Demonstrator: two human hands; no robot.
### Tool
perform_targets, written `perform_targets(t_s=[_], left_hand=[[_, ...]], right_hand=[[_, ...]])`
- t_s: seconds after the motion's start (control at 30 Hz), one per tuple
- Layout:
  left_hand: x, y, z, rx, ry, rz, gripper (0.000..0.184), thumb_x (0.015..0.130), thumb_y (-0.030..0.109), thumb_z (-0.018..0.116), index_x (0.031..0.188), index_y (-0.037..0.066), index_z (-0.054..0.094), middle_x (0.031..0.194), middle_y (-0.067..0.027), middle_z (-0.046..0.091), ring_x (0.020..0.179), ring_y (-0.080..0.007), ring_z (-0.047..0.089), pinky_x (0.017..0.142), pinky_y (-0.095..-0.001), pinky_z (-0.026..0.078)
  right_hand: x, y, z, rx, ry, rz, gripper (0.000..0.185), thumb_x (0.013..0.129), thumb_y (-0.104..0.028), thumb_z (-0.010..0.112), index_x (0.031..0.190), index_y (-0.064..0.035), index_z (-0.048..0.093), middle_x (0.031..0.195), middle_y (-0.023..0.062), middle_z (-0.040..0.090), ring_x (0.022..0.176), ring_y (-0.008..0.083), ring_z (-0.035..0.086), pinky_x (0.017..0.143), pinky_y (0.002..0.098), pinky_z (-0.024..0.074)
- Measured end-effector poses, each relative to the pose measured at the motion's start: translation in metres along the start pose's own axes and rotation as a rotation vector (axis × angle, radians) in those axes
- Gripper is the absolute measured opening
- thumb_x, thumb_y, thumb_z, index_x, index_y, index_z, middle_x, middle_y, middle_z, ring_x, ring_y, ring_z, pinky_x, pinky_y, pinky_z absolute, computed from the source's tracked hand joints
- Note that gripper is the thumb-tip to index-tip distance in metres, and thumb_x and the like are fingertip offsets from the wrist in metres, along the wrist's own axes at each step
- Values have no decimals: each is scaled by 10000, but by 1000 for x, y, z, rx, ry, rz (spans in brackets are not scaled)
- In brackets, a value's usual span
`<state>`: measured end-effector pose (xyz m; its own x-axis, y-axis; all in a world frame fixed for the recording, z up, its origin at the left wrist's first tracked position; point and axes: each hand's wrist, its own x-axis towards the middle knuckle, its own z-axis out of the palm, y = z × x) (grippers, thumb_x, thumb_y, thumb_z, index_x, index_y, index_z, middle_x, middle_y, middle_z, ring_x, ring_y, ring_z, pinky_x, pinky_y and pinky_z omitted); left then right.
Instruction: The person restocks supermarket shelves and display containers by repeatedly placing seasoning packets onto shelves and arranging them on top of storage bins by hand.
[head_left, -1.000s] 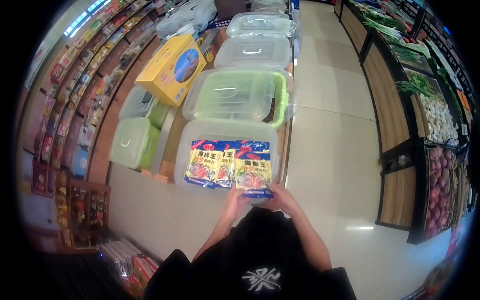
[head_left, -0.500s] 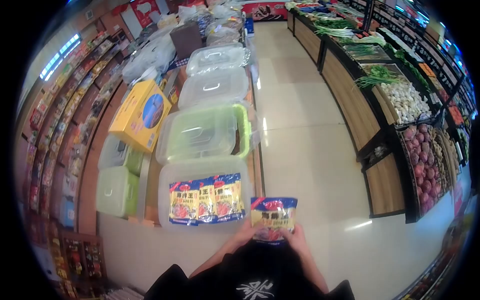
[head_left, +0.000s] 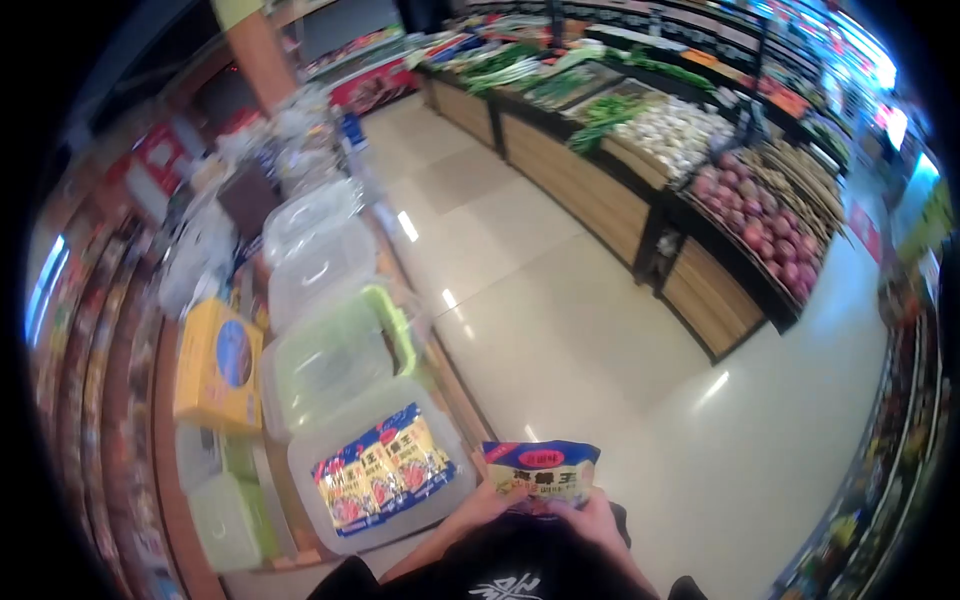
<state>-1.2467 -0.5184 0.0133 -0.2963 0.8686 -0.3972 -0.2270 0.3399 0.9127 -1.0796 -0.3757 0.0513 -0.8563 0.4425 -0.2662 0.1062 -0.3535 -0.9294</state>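
A blue and yellow seasoning packet (head_left: 541, 462) is held upright in front of my body by both hands. My left hand (head_left: 488, 506) grips its lower left edge, and my right hand (head_left: 594, 520) pinches the lower right, thumbs on the printed front. The packet's bottom is partly hidden by the fingers. To the left, several matching seasoning packets (head_left: 383, 468) lie overlapping in a row on the translucent lid (head_left: 452, 425) of the nearest storage bin.
More lidded bins (head_left: 325, 365) run along the counter, beside a yellow box (head_left: 205, 365) and plastic bags (head_left: 197, 265). Across the tiled aisle (head_left: 540, 310) stands a produce display with red onions (head_left: 760, 220) and garlic (head_left: 675, 135). Shelves (head_left: 890, 440) line the right edge.
The view has swung to the right and tilted, so the bins shift left and the produce stand shows more fully. Both hands still hold the packet, its top now leaning away slightly.
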Motion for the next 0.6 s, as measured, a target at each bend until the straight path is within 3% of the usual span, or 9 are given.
perform_targets(t_s=[0.07, 0.13, 0.2, 0.27, 0.3, 0.4, 0.53, 0.57, 0.6], left_hand=[[-4, 15, 7, 419, -40, 47, 451, 835, 265, 695, 1175, 11, 541, 1081, -79, 620, 963, -155, 564, 862, -320, 458], [-16, 28, 18, 242, -113, 128, 395, 832, 206, 697, 1148, 10, 563, 1043, -61, 630, 911, -131, 585, 825, -297, 475], [-27, 23, 19, 120, -200, -6, 364, 839, 178, 689, 1136, 7, 564, 1028, -53, 634, 925, -122, 586, 838, -286, 474], [-22, 9, 25, 221, -193, 29, 341, 849, 148, 672, 1137, 6, 557, 1033, -57, 633, 934, -123, 586, 846, -290, 477], [-18, 4, 28, 273, -190, 58, 330, 854, 133, 664, 1138, 6, 554, 1036, -59, 633, 939, -123, 587, 850, -291, 479], [-22, -2, 32, 301, -260, 94, 332, 850, 106, 658, 1147, 4, 548, 1050, -76, 634, 953, -139, 593, 852, -295, 484], [-32, -23, 48, -97, -294, -177, 401, 836, 141, 685, 1174, -12, 532, 1077, -95, 628, 970, -163, 607, 838, -299, 496], [-37, -21, 55, -106, -291, -128, 429, 837, 185, 692, 1178, -8, 519, 1079, -95, 620, 960, -166, 610, 829, -300, 501], [-38, -42, 51, -143, -317, -243, 444, 840, 216, 691, 1188, 4, 513, 1083, -91, 618, 960, -173, 611, 826, -304, 503]], right_hand=[[-12, 13, -1, -8, 112, 132, 220, 836, -83, 665, 1029, 21, 647, 950, 82, 691, 867, 134, 638, 790, 269, 498], [-39, 7, 2, -17, 144, 144, 263, 847, -117, 679, 1073, 12, 640, 998, 63, 683, 896, 100, 614, 809, 260, 487], [-61, 15, 8, 66, 144, 87, 281, 846, -132, 684, 1084, 11, 637, 998, 57, 681, 898, 94, 602, 827, 262, 478], [-71, 31, 10, 161, 187, 70, 290, 837, -138, 695, 1082, 8, 638, 1003, 57, 679, 906, 97, 600, 840, 265, 474], [-72, 45, 9, 65, 235, 98, 290, 827, -107, 685, 1092, 0, 636, 975, 72, 685, 880, 127, 622, 802, 274, 488], [-102, 54, 15, 78, 185, -2, 301, 837, -183, 699, 1062, 7, 641, 999, 60, 678, 910, 113, 603, 855, 274, 467], [-142, 64, 36, -45, 348, 57, 347, 825, -187, 695, 1101, 6, 614, 954, 79, 678, 858, 136, 612, 783, 286, 478], [-146, 68, 39, -68, 409, 51, 352, 824, -182, 692, 1108, 9, 609, 936, 82, 679, 837, 139, 614, 762, 287, 481], [-154, 69, 43, -54, 438, 2, 350, 825, -182, 689, 1107, 9, 608, 933, 84, 679, 838, 142, 614, 762, 289, 480]])
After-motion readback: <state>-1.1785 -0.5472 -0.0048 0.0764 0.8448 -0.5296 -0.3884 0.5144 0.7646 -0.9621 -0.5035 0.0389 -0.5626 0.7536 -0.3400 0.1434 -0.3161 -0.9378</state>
